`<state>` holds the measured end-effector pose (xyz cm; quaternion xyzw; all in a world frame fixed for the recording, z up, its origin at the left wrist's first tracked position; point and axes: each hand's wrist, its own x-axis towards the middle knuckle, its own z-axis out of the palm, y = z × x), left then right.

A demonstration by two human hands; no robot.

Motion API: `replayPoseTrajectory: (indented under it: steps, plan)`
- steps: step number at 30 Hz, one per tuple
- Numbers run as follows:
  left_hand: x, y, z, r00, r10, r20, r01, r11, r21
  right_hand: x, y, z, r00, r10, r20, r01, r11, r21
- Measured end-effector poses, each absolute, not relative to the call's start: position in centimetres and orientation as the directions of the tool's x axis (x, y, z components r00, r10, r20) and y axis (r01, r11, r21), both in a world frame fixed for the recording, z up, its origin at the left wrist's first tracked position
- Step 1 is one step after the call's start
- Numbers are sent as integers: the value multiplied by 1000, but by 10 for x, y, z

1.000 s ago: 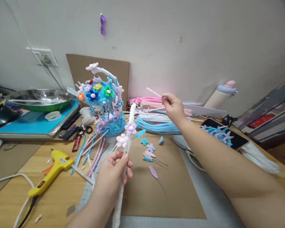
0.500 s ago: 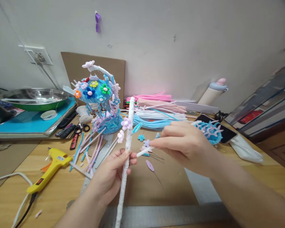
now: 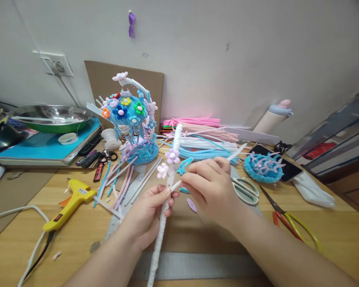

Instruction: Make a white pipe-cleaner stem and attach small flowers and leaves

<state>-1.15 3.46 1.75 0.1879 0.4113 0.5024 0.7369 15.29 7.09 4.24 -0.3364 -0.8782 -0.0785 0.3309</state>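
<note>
My left hand (image 3: 151, 213) is closed round a white wrapped stem (image 3: 158, 249) that stands slightly tilted. Two pale flowers sit on it above the thumb: a lilac one (image 3: 172, 156) and a pink one (image 3: 162, 170). A blue looped leaf (image 3: 186, 162) sticks out on the stem's right. My right hand (image 3: 211, 185) pinches a white pipe cleaner (image 3: 176, 185); one end meets the stem by my left thumb, and a white length shows past the knuckles. Beneath my hands, a lilac leaf piece (image 3: 192, 205) lies on the cardboard.
At left lies a yellow glue gun (image 3: 68, 201) with its cord. Behind stand a blue flowered ornament (image 3: 125, 111) and bundled pipe cleaners (image 3: 200, 149). Scissors with pale handles (image 3: 247, 193), red-and-yellow-handled scissors (image 3: 290, 219) and a blue fuzzy disc (image 3: 263, 169) are at right.
My right hand has moved left and down, bringing the pipe cleaner's end against the stem. Both pairs of scissors at right now show. The view has shifted slightly.
</note>
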Motion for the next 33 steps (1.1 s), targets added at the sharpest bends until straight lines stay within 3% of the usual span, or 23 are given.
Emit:
replayPoseTrajectory:
  steps: [7,14,17,25,33]
  plan:
    - [-7,35,13,97,926,-364,-564,353,747,146,69,31,-619,554,557,629,774,-71]
    - [-3,36,9,41,947,-319,-483,298,823,155,70,36,-544,633,550,588,756,-288]
    - [-1,35,7,23,964,-264,-414,250,875,154,70,36,-535,649,541,590,745,-311]
    - [3,32,3,-66,981,-182,-257,160,953,145,65,27,-530,633,564,697,704,-136]
    - [6,32,-1,-94,981,-168,-282,135,950,139,58,24,-522,586,620,748,664,2]
